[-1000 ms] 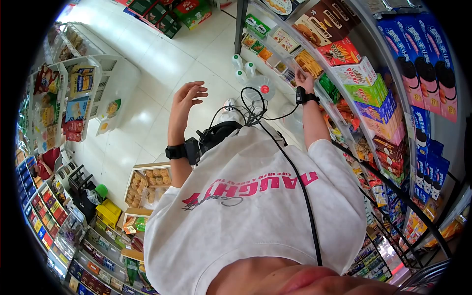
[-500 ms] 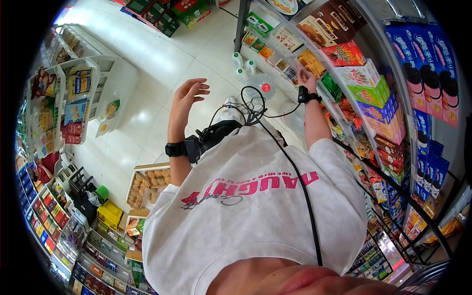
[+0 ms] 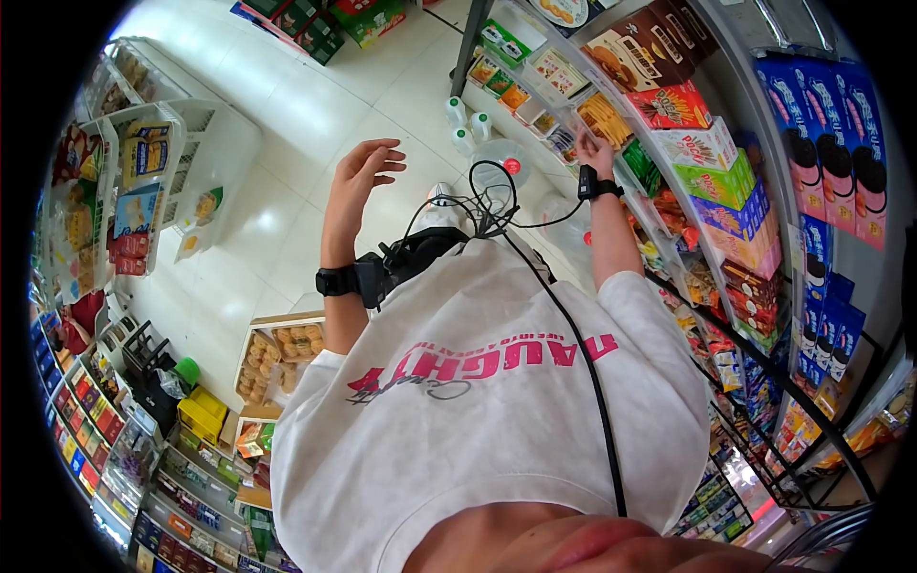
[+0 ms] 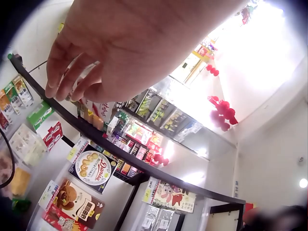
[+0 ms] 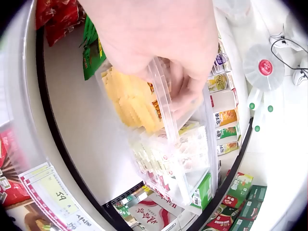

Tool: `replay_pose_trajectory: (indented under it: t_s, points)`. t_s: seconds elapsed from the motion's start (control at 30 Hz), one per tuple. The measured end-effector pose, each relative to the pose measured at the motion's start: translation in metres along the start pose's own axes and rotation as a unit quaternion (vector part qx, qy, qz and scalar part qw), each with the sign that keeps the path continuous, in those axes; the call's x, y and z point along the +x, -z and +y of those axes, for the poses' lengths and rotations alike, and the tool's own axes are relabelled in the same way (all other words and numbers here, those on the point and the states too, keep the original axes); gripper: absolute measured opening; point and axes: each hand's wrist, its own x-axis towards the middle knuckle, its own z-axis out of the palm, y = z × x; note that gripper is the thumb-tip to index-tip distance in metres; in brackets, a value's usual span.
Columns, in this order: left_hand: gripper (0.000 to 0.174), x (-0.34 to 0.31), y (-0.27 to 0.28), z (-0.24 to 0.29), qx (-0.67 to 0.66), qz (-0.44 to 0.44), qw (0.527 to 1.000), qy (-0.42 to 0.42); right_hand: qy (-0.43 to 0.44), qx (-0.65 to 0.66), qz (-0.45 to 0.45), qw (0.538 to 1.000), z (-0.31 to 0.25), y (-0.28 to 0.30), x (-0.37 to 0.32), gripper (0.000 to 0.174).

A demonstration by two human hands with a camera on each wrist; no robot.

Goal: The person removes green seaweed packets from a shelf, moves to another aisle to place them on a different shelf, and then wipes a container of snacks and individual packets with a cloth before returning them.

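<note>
My right hand (image 3: 594,153) is at the snack shelf. In the right wrist view its fingers curl over the front wall of a clear plastic bin (image 5: 169,126) and grip it; the thumb is hidden behind the hand. Yellow snack packets (image 5: 129,98) stand packed in that bin. Beside it is another clear bin with white packets (image 5: 156,156), and green packets (image 5: 92,60) lie on the other side. My left hand (image 3: 361,180) hangs in the air over the floor, fingers loosely bent, holding nothing.
Pocky boxes (image 3: 693,143) line the shelf above my right hand. Large clear bottles (image 3: 501,164) stand on the floor by the shelf. A bread tray (image 3: 277,358) is beside my left elbow, a white rack (image 3: 215,153) farther left. Cables (image 3: 492,215) hang at my waist.
The head view has shifted slightly. My left hand has risen a little in it. My right hand stays at the bin of yellow packets.
</note>
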Motion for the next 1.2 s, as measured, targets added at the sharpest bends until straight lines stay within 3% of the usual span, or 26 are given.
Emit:
replay_pose_trajectory:
  t_s: [0.23,0.33,0.43,0.53,0.63,0.73,0.83,0.87,0.93,1.03,1.07,1.1,1.2]
  points:
    - [0.033,0.002,0.001,0.001,-0.001,-0.008,1.0,0.002,0.002,-0.014,0.005,1.0,0.005,0.0,-0.01,0.03]
    - [0.033,0.006,0.0,0.009,-0.017,-0.041,0.999,0.001,0.004,0.009,0.021,1.0,0.013,-0.002,-0.016,0.032]
    - [0.033,0.018,0.0,0.02,-0.034,-0.084,0.996,0.01,-0.017,0.046,-0.018,0.999,0.019,0.0,-0.018,0.047]
    - [0.034,0.041,-0.008,0.026,-0.014,-0.123,0.992,-0.013,-0.014,0.073,-0.016,0.997,0.025,-0.004,-0.026,0.047]
    - [0.034,0.083,-0.033,0.018,-0.024,-0.202,0.979,0.002,-0.024,0.079,-0.013,0.996,0.025,-0.008,-0.033,0.049]
    - [0.033,0.141,-0.067,-0.013,-0.113,-0.332,0.936,-0.008,-0.011,0.063,-0.003,0.998,0.029,-0.016,-0.041,0.042]
    - [0.034,0.192,-0.108,-0.04,-0.291,-0.364,0.869,0.168,-0.029,0.07,-0.042,0.996,0.027,-0.007,-0.035,0.043]
    - [0.037,0.214,-0.123,-0.067,-0.189,-0.393,0.899,0.047,-0.03,0.068,-0.045,0.996,0.027,-0.005,-0.035,0.044]
    - [0.047,0.255,-0.154,-0.115,0.024,-0.416,0.886,-0.201,-0.036,0.067,-0.024,0.997,0.024,0.0,-0.03,0.042]
    - [0.062,0.259,-0.181,-0.107,0.119,-0.363,0.904,-0.191,0.025,-0.008,-0.029,0.999,0.028,0.0,-0.03,0.037]
    - [0.074,0.279,-0.196,-0.131,0.14,-0.345,0.895,-0.245,0.01,0.022,0.005,1.0,0.025,-0.004,-0.029,0.037]
    - [0.076,0.283,-0.206,-0.141,0.156,-0.337,0.897,-0.24,-0.004,0.054,0.044,0.998,0.028,-0.012,-0.043,0.036]
    - [0.088,0.312,-0.235,-0.175,0.194,-0.292,0.898,-0.265,0.039,-0.064,0.013,0.997,0.03,-0.014,-0.048,0.035]
